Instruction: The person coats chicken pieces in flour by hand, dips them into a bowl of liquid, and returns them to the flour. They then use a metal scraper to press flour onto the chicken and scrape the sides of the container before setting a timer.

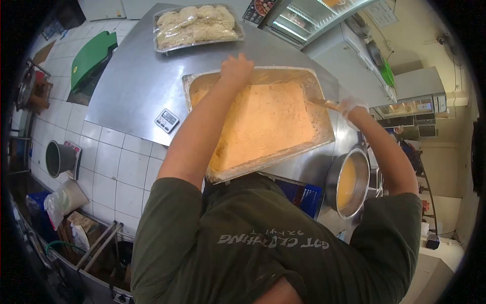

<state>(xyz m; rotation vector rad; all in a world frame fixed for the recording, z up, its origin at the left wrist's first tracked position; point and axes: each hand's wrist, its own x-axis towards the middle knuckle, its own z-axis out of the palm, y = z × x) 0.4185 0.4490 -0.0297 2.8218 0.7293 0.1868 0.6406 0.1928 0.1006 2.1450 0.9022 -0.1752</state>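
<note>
A deep rectangular metal pan (326, 133), its floor spread with pale orange powder (268, 124), sits at the near table edge against my torso. Darker crumbs lie along the pan's left side. My left hand (237, 70) is bare and closed over the far rim of the pan, its forearm crossing the pan's left part. In a clear glove, my right hand (353, 107) is closed on one end of a tan elongated piece (324, 104). The other end of that piece reaches over the pan's right wall. I cannot tell what this piece is.
A clear tray of crumb-coated pieces (197, 25) stands on the steel table (126, 66) beyond the pan. A digital timer (166, 120) lies at the left edge. To the right is a steel bowl (349, 183) of yellow liquid. A lit display fridge (304, 23) stands behind.
</note>
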